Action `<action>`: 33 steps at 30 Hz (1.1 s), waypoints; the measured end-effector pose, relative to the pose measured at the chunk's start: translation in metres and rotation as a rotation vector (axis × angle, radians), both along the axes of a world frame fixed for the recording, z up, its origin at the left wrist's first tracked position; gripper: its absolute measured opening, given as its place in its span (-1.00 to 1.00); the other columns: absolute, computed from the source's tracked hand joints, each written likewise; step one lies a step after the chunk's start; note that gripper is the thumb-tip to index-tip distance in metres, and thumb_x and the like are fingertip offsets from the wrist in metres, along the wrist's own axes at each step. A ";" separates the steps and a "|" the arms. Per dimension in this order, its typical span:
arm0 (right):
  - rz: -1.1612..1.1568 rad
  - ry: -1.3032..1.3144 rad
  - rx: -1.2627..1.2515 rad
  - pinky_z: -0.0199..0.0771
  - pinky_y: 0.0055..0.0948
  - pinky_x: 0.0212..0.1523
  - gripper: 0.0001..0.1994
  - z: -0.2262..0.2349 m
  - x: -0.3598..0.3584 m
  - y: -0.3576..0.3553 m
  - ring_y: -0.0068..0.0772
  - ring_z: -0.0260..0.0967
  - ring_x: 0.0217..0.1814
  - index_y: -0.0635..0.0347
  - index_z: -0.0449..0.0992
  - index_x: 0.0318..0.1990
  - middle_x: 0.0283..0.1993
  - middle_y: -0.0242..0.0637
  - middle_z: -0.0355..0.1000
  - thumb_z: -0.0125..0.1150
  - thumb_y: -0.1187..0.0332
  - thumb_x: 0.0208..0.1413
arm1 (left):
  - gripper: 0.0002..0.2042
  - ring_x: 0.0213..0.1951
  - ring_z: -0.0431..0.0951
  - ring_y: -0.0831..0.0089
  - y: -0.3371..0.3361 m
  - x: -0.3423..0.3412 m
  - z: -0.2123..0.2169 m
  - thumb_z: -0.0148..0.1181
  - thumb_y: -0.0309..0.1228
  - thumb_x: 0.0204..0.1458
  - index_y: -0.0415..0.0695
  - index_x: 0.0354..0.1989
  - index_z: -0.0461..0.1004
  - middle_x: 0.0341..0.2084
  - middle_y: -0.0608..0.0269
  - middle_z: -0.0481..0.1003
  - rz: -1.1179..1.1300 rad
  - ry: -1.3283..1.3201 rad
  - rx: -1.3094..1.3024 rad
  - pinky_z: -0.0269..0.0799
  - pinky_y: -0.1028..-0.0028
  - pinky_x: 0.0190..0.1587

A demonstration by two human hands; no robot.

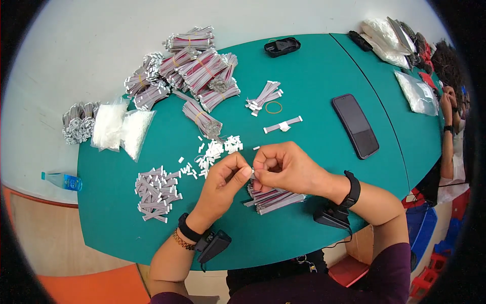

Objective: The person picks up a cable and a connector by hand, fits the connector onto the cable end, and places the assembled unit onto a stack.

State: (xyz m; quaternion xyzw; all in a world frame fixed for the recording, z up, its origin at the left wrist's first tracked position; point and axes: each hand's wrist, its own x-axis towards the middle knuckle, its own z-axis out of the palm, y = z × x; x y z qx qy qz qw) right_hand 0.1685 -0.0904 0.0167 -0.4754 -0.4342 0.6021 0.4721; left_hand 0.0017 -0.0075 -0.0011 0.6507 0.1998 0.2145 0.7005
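My left hand (220,183) and my right hand (289,166) meet over the middle of the green table. Thumb and forefinger of each are pinched on a small white connector (252,173), mostly hidden by the fingertips. Under my right hand lies a stack of grey flat ribbon cables (276,201) with a dark red stripe. Just beyond my left hand, loose white connectors (211,153) are heaped and scattered. To its left is a jumbled pile of short grey ribbon cables with white ends (156,193).
Rubber-banded cable bundles (202,71) are piled at the far left, near bags of white parts (109,125). A bottle (62,181) lies at the left edge. Rightward are a phone (355,126) and a plastic bag (416,93). Another person's hand (446,104) shows at far right.
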 end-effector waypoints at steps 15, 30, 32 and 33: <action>0.044 -0.028 -0.025 0.43 -0.68 -0.44 -0.93 0.003 0.002 0.001 -0.64 0.41 -0.49 0.30 0.37 -0.44 -0.50 -0.30 0.46 0.09 0.51 0.03 | -0.82 -0.49 0.17 0.67 -0.001 0.001 0.000 0.03 -0.34 0.09 -0.13 -0.49 0.27 -0.56 0.46 0.23 -0.023 0.008 -0.067 0.10 0.66 -0.40; -0.002 0.061 0.022 0.40 -0.70 -0.47 -0.89 0.001 0.000 0.000 -0.68 0.38 -0.50 0.28 0.37 -0.40 -0.49 -0.33 0.45 0.07 0.43 0.10 | -0.81 -0.50 0.18 0.71 0.002 -0.002 -0.002 0.03 -0.33 0.10 -0.14 -0.48 0.28 -0.58 0.47 0.24 0.079 0.001 0.046 0.08 0.67 -0.43; 0.003 0.062 0.021 0.40 -0.70 -0.47 -0.90 0.001 0.000 0.000 -0.68 0.38 -0.50 0.28 0.37 -0.41 -0.50 -0.34 0.45 0.07 0.44 0.09 | -0.81 -0.50 0.18 0.70 0.002 -0.001 -0.001 0.03 -0.33 0.10 -0.14 -0.48 0.28 -0.58 0.47 0.24 0.073 -0.001 0.049 0.08 0.67 -0.43; 0.009 0.063 0.019 0.40 -0.70 -0.47 -0.90 0.001 -0.001 0.000 -0.68 0.38 -0.50 0.28 0.36 -0.41 -0.50 -0.34 0.45 0.06 0.45 0.09 | -0.81 -0.50 0.18 0.70 0.001 -0.001 -0.001 0.03 -0.33 0.10 -0.14 -0.48 0.28 -0.58 0.47 0.23 0.068 -0.002 0.052 0.08 0.67 -0.43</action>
